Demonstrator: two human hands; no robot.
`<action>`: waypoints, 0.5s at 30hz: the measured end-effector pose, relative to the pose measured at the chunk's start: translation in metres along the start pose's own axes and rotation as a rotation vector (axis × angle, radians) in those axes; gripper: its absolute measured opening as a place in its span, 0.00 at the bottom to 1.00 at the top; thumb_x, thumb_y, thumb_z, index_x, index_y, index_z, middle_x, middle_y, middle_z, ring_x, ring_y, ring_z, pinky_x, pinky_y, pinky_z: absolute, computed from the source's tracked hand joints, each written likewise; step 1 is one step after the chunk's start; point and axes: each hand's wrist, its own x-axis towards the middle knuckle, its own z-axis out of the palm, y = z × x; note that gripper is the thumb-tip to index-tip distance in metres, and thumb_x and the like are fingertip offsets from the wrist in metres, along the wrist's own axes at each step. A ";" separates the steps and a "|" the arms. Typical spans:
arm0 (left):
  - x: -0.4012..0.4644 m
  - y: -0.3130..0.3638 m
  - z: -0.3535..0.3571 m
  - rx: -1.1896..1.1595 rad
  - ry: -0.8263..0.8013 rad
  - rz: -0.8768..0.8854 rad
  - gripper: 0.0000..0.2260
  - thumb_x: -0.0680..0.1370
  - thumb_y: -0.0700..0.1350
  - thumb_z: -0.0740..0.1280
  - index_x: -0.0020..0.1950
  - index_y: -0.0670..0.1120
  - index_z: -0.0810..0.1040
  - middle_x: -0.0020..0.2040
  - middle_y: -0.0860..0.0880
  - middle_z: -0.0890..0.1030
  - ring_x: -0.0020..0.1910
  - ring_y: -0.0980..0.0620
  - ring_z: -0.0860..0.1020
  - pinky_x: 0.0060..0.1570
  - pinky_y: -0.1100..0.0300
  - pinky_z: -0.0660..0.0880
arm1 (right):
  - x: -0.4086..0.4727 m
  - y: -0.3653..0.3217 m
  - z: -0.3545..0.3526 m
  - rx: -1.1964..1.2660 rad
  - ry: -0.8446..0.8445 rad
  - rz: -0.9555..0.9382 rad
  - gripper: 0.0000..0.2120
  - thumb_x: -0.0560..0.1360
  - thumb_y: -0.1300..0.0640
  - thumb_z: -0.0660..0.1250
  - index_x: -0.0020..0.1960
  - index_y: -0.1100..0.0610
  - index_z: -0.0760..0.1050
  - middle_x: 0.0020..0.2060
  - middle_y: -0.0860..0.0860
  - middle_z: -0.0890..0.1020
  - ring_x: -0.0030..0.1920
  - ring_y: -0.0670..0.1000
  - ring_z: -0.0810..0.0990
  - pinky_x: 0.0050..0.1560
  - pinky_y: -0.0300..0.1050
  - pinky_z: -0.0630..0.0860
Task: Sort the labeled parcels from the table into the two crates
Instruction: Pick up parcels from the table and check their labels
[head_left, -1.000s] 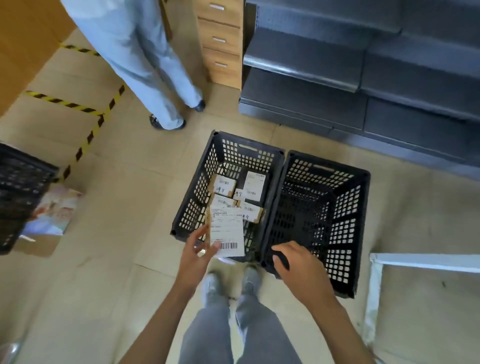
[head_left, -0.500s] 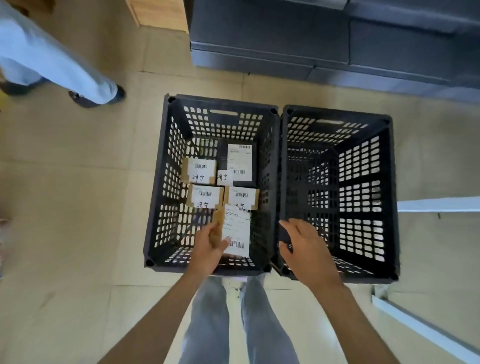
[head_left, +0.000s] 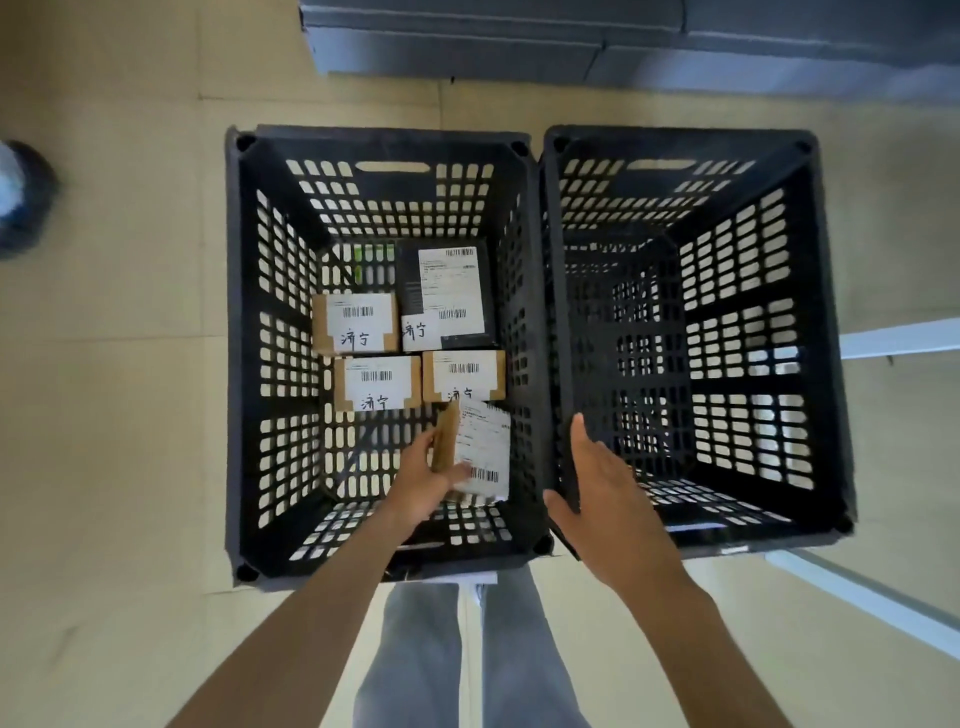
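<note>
Fingers (head_left: 423, 457) of the left hand (head_left: 421, 483) pinch a flat brown cardboard parcel with a white barcode label (head_left: 480, 449), tilted inside the left black plastic lattice crate (head_left: 234, 364). The right hand (head_left: 613, 504) hovers with fingers spread straight.

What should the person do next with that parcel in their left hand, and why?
Probably lower it and let go. The left hand holds the labeled parcel inside the left crate, above a bare patch of floor in front of four parcels already lying there. The right crate looks empty.
</note>
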 end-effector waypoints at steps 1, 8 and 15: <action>0.004 -0.002 0.001 0.017 -0.009 -0.019 0.37 0.75 0.38 0.75 0.81 0.50 0.62 0.70 0.52 0.75 0.64 0.48 0.79 0.63 0.50 0.79 | 0.000 0.000 0.002 0.027 0.005 0.000 0.44 0.82 0.44 0.63 0.82 0.48 0.33 0.81 0.49 0.59 0.81 0.52 0.55 0.78 0.52 0.62; 0.032 -0.014 0.003 0.005 -0.054 -0.064 0.45 0.72 0.33 0.76 0.83 0.55 0.57 0.74 0.50 0.72 0.69 0.43 0.75 0.70 0.39 0.73 | 0.000 0.005 0.010 0.084 0.031 -0.044 0.47 0.81 0.43 0.64 0.81 0.46 0.28 0.80 0.47 0.61 0.79 0.50 0.58 0.77 0.49 0.63; 0.054 -0.024 0.013 0.096 -0.039 0.002 0.39 0.81 0.27 0.62 0.84 0.56 0.54 0.76 0.50 0.70 0.75 0.41 0.71 0.64 0.43 0.78 | 0.000 0.009 0.017 0.114 0.017 -0.070 0.52 0.79 0.42 0.67 0.78 0.43 0.24 0.82 0.46 0.56 0.81 0.49 0.55 0.78 0.52 0.61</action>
